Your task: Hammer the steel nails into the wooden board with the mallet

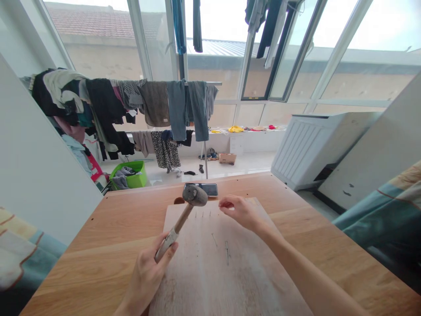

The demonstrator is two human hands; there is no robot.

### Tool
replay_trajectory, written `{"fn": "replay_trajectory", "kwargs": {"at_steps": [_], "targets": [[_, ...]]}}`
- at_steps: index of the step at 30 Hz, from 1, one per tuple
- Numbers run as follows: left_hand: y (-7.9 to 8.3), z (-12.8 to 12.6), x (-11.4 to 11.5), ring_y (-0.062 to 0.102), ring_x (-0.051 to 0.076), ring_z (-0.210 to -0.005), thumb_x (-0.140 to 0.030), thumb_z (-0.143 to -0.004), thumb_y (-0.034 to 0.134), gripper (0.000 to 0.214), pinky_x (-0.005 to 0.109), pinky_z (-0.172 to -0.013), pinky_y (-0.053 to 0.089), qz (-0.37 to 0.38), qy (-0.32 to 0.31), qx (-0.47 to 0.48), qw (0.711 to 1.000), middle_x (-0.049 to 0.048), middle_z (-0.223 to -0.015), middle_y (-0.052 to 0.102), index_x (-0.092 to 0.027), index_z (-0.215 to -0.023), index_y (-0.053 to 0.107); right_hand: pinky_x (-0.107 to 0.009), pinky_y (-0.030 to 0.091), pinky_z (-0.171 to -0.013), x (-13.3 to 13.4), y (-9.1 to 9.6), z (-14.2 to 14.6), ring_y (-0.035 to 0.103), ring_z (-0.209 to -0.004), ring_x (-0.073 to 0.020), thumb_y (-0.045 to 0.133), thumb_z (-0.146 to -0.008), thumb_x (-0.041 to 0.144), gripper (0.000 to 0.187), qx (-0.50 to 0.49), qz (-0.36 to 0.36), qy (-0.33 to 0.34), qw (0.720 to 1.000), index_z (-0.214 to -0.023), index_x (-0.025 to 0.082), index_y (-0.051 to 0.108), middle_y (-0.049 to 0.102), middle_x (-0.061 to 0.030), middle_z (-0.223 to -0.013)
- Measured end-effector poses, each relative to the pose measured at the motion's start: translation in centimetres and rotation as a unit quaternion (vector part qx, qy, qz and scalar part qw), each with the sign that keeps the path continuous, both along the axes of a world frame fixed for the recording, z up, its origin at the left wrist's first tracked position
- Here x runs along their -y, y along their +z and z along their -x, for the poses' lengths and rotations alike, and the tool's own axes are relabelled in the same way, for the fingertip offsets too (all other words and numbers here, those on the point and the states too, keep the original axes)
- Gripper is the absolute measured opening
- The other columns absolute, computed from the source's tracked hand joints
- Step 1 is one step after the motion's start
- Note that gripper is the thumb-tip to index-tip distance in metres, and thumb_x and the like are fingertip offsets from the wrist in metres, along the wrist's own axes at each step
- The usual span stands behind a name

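Note:
My left hand (pixel 149 267) is wrapped round the pale handle of a rubber mallet (pixel 194 195), whose grey head is raised over the far left part of a wooden board (pixel 194 281). Thumb and fingertips of my right hand (pixel 238 211) are pinched together close above the board's far edge; whatever is between them is too small to make out. Several thin nails (pixel 203 214) stand upright in a row on the board, left of my right hand. Nearer to me, a loose nail (pixel 214 239) and a few more nails (pixel 226 252) lie on the board.
The board rests on a wooden table (pixel 108 237). A phone (pixel 207 189) lies behind the mallet head, beside a small brown round object (pixel 179 200). Beyond the table are a laundry rack (pixel 177 105), a green basket (pixel 140 177) and a white cabinet-like unit (pixel 302 145).

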State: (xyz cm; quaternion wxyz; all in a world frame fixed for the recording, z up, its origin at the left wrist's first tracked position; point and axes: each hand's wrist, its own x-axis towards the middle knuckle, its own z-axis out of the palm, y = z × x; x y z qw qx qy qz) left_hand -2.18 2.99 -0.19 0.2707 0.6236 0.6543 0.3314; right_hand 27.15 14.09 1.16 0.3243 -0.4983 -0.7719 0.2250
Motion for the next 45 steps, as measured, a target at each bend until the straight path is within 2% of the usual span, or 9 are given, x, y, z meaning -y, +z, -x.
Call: {"fn": "replay_trajectory", "kwargs": {"at_steps": [5, 9, 13, 25, 32, 35, 42, 45], "targets": [[0.1, -0.1, 0.0, 0.069, 0.020, -0.071, -0.061, -0.088, 0.051, 0.048, 0.021, -0.067, 0.052, -0.001, -0.002, -0.007, 1.000, -0.0022, -0.074, 0.072, -0.021, -0.106, 0.070, -0.027, 0.052, -0.066, -0.1, -2.7, 0.3, 0.066, -0.068, -0.0166, 0.057, -0.083, 0.024, 0.010, -0.051, 0.016, -0.025, 0.998, -0.083, 0.021, 0.067, 0.071, -0.0007, -0.073], [0.0, -0.1, -0.1, 0.068, 0.019, -0.070, -0.061, -0.089, 0.050, 0.048, 0.020, -0.064, 0.051, -0.002, -0.004, -0.018, 1.000, -0.0025, -0.074, 0.071, -0.022, -0.107, 0.070, -0.027, 0.051, -0.065, 0.0, -3.6, 0.3, 0.061, -0.065, -0.0151, 0.060, -0.081, 0.023, 0.007, -0.057, 0.019, -0.010, 0.998, -0.082, 0.021, 0.067, 0.069, 0.0006, -0.072], [-0.1, 0.0, -0.2, 0.068, 0.019, -0.070, -0.062, -0.088, 0.050, 0.049, 0.020, -0.063, 0.050, -0.003, -0.004, -0.022, 1.000, -0.0020, -0.074, 0.071, -0.021, -0.107, 0.070, -0.026, 0.050, -0.064, 0.0, -3.7, 0.4, 0.059, -0.064, -0.0139, 0.061, -0.079, 0.020, 0.008, -0.058, 0.015, -0.002, 0.998, -0.084, 0.020, 0.067, 0.067, 0.0010, -0.072], [0.2, -0.2, -0.1, 0.066, 0.020, -0.067, -0.062, -0.087, 0.051, 0.050, 0.023, -0.061, 0.050, 0.014, 0.000, -0.008, 1.000, -0.0023, -0.072, 0.068, -0.021, -0.107, 0.070, -0.026, 0.049, -0.064, -0.2, -4.2, 0.4, 0.059, -0.063, -0.0127, 0.060, -0.078, 0.016, 0.029, -0.074, 0.008, 0.003, 0.997, -0.107, 0.022, 0.062, 0.072, 0.0012, -0.081], [2.5, -1.8, -0.2, 0.064, 0.019, -0.070, -0.056, -0.092, 0.051, 0.041, 0.022, -0.066, 0.046, 0.032, -0.082, -0.022, 0.996, -0.0025, -0.075, 0.069, -0.024, -0.108, 0.069, -0.027, 0.049, -0.066, -0.1, -3.9, 0.5, 0.058, -0.063, -0.0133, 0.061, -0.078, 0.016, 0.033, -0.074, 0.012, -0.005, 0.997, -0.110, 0.022, 0.060, 0.072, 0.0018, -0.080], [3.0, -2.7, -0.5, 0.063, 0.018, -0.068, -0.053, -0.093, 0.049, 0.038, 0.022, -0.065, 0.044, 0.041, -0.101, -0.035, 0.993, -0.0025, -0.074, 0.069, -0.024, -0.106, 0.069, -0.026, 0.048, -0.065, 0.1, -3.6, 0.6, 0.058, -0.062, -0.0133, 0.063, -0.077, 0.014, 0.034, -0.073, 0.011, -0.012, 0.997, -0.110, 0.021, 0.060, 0.070, 0.0028, -0.076], [2.3, -3.5, -1.3, 0.071, 0.023, -0.087, -0.048, -0.093, 0.051, 0.033, 0.025, -0.078, 0.047, 0.064, -0.099, -0.061, 0.991, 0.0010, -0.089, 0.076, -0.027, -0.111, 0.069, -0.024, 0.046, -0.061, 0.0, -3.5, 0.6, 0.059, -0.062, -0.0131, 0.059, -0.074, 0.007, 0.038, -0.071, 0.018, -0.004, 0.997, -0.109, 0.020, 0.057, 0.067, 0.0032, -0.075], [2.0, -3.3, -1.3, 0.072, 0.023, -0.089, -0.048, -0.095, 0.048, 0.034, 0.025, -0.080, 0.048, 0.063, -0.099, -0.064, 0.991, 0.0007, -0.091, 0.077, -0.027, -0.112, 0.068, -0.024, 0.045, -0.062, 0.0, -3.5, 0.5, 0.059, -0.063, -0.0137, 0.059, -0.074, 0.006, 0.039, -0.070, 0.019, -0.006, 0.997, -0.110, 0.021, 0.057, 0.066, 0.0033, -0.075]]}}
